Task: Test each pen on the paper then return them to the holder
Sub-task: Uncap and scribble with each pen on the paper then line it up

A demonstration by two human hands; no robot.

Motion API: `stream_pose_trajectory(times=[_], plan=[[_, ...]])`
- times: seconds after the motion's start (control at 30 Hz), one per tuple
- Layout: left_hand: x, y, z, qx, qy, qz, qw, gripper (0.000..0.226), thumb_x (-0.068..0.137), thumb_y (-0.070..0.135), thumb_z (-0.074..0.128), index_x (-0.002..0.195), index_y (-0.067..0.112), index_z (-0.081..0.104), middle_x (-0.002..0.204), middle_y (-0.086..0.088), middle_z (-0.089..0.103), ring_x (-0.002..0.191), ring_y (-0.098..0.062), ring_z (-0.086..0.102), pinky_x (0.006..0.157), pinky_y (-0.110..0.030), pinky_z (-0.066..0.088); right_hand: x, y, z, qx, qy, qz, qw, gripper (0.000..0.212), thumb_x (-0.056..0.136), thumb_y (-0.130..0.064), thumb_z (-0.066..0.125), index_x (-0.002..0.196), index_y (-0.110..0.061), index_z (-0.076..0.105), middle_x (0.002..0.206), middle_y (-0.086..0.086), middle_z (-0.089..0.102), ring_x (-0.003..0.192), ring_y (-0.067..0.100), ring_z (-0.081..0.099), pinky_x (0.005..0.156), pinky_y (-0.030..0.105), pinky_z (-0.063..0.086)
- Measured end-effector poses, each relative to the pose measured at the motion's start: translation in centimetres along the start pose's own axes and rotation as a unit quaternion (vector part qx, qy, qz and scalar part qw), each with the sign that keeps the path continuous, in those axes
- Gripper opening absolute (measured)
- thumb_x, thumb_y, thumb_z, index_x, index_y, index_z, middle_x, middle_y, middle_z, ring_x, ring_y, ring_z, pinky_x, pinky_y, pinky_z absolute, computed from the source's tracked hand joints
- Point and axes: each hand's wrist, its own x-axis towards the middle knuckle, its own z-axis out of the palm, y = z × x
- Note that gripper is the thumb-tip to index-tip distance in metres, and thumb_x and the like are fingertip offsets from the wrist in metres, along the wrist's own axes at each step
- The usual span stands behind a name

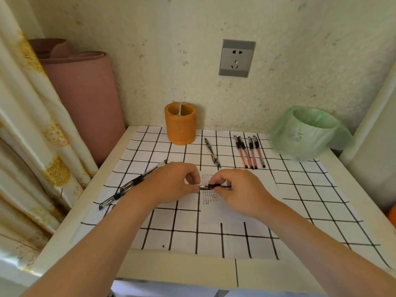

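Observation:
My left hand [171, 183] and my right hand [240, 189] meet over the paper [214, 211], which bears small black and red test marks. Between them lies a black pen [211, 186], held level: the left fingers pinch its tip end, the right fingers grip its black cap or barrel. An orange cylindrical holder [180, 126] stands at the back of the table. Several red pens [249, 152] lie side by side at the back right. One dark pen [212, 152] lies beside the holder. More black pens [132, 184] lie at the left, partly under my left forearm.
A green bag-lined bin [308, 131] sits at the back right corner. A rolled pink mat [85, 99] leans at the left beside a curtain [27, 125]. A wall socket [236, 58] is above the table. The gridded tablecloth [300, 211] covers the white table.

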Motion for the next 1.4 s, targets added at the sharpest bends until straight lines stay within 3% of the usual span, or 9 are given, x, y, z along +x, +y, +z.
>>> stream_pose_trajectory(times=[0.13, 0.3, 0.4, 0.7, 0.77, 0.87, 0.97, 1.2, 1.4], plan=[[-0.1, 1.2, 0.8, -0.093, 0.006, 0.004, 0.996, 0.01, 0.082, 0.034, 0.078, 0.086, 0.032, 0.069, 0.083, 0.012, 0.07, 0.068, 0.006, 0.058, 0.066, -0.024, 0.051, -0.2, -0.1, 0.0, -0.082, -0.011, -0.044, 0.996, 0.021, 0.091, -0.028, 0.056, 0.109, -0.032, 0.068, 0.089, -0.013, 0.064, 0.087, 0.009, 0.053, 0.076, 0.033, 0.047], [-0.3, 2.4, 1.0, -0.193, -0.036, -0.037, 0.98, 0.012, 0.076, 0.029, 0.082, 0.082, 0.023, 0.074, 0.078, 0.001, 0.074, 0.068, -0.005, 0.064, 0.076, -0.032, 0.057, -0.4, -0.1, -0.2, -0.184, -0.019, -0.07, 0.98, 0.059, 0.069, -0.084, 0.046, 0.064, -0.025, 0.054, 0.057, -0.009, 0.052, 0.063, 0.008, 0.048, 0.057, 0.028, 0.04], [-0.4, 2.9, 1.2, -0.223, -0.062, -0.05, 0.972, 0.016, 0.079, 0.033, 0.08, 0.084, 0.019, 0.074, 0.077, -0.001, 0.075, 0.069, -0.005, 0.065, 0.079, -0.03, 0.056, -0.3, -0.4, 0.1, -0.22, 0.012, -0.067, 0.973, 0.076, 0.066, -0.092, 0.041, 0.05, -0.018, 0.046, 0.043, -0.005, 0.043, 0.047, 0.011, 0.043, 0.049, 0.03, 0.04], [-0.5, 3.0, 0.4, -0.254, -0.082, -0.07, 0.961, 0.018, 0.085, 0.029, 0.076, 0.088, 0.011, 0.073, 0.07, 0.002, 0.071, 0.064, -0.007, 0.062, 0.061, -0.014, 0.048, -0.1, -0.9, 0.4, -0.175, 0.017, -0.052, 0.983, 0.06, 0.072, -0.075, 0.039, 0.051, -0.019, 0.046, 0.045, -0.004, 0.044, 0.044, 0.013, 0.042, 0.044, 0.025, 0.031], [-0.4, 2.6, -0.2, -0.243, -0.046, -0.071, 0.966, 0.014, 0.085, 0.028, 0.076, 0.088, 0.014, 0.073, 0.074, 0.004, 0.073, 0.066, -0.006, 0.061, 0.067, -0.021, 0.052, 0.0, -0.7, 0.4, -0.14, -0.012, -0.07, 0.988, 0.051, 0.078, -0.074, 0.044, 0.072, -0.025, 0.057, 0.063, -0.008, 0.053, 0.059, 0.009, 0.05, 0.053, 0.026, 0.04], [0.2, 1.5, -1.4, -0.231, 0.078, -0.1, 0.965, 0.006, 0.088, 0.03, 0.069, 0.088, 0.024, 0.072, 0.081, 0.008, 0.075, 0.073, -0.012, 0.063, 0.073, -0.03, 0.054, 0.4, -0.2, 0.5, -0.048, 0.004, -0.077, 0.996, 0.022, 0.093, -0.038, 0.059, 0.108, -0.023, 0.057, 0.094, -0.011, 0.049, 0.075, 0.006, 0.051, 0.064, 0.023, 0.042], [0.7, 0.1, -2.2, -0.251, 0.165, -0.126, 0.946, 0.007, 0.092, 0.03, 0.065, 0.093, 0.026, 0.071, 0.083, 0.008, 0.074, 0.077, -0.016, 0.064, 0.076, -0.036, 0.055, 1.1, 0.3, 0.7, -0.027, 0.031, -0.059, 0.997, 0.025, 0.096, -0.014, 0.057, 0.121, -0.017, 0.061, 0.102, -0.01, 0.045, 0.079, 0.003, 0.049, 0.07, 0.01, 0.039], [1.8, -1.6, -1.6, -0.236, 0.194, -0.109, 0.946, 0.02, 0.098, 0.03, 0.057, 0.118, 0.032, 0.056, 0.092, 0.01, 0.069, 0.084, -0.011, 0.066, 0.073, -0.027, 0.05, 3.0, 0.1, 0.3, -0.003, 0.081, 0.063, 0.995, 0.022, 0.094, -0.022, 0.063, 0.115, -0.02, 0.072, 0.09, -0.007, 0.067, 0.079, 0.014, 0.065, 0.065, 0.019, 0.047], [0.9, -4.3, -1.3, 0.037, 0.167, -0.1, 0.98, 0.023, 0.096, 0.035, 0.059, 0.119, 0.034, 0.059, 0.106, 0.011, 0.059, 0.101, -0.011, 0.056, 0.08, -0.03, 0.05, 6.7, 1.5, -0.6, -0.034, 0.152, 0.178, 0.972, 0.019, 0.095, -0.016, 0.057, 0.099, -0.008, 0.075, 0.077, 0.008, 0.071, 0.062, 0.015, 0.057, 0.057, 0.021, 0.039]])
